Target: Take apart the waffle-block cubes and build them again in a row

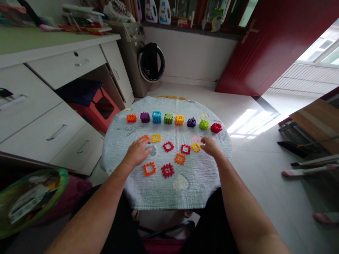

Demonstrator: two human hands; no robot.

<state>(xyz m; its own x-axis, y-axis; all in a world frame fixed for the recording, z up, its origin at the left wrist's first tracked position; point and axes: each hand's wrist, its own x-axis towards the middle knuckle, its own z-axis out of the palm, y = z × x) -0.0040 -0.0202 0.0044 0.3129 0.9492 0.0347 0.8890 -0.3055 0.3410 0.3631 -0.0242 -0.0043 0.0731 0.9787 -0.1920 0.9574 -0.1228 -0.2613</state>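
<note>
My left hand (pixel 137 152) is over the left part of the cloth, thumb apart from the fingers. Its fingertips partly hide an orange plastic panel (pixel 144 137); whether they touch it I cannot tell. A yellow panel (pixel 156 138) lies just beyond. My right hand (pixel 210 146) is open beside another yellow panel (pixel 196 147), with thumb and fingers spread. Between the hands lie a red frame (pixel 168 146), a red window panel (pixel 185 149) and an orange panel (pixel 180 158). Nearer to me are an orange frame (pixel 149 169) and a red lattice panel (pixel 167 170).
A row of notched block cubes crosses the far side of the table, from an orange one (pixel 131 118) to a red one (pixel 216 127). A pale cloth (pixel 150 197) covers the table. A bin (pixel 63 176) stands left, a red stool (pixel 103 106) beyond it.
</note>
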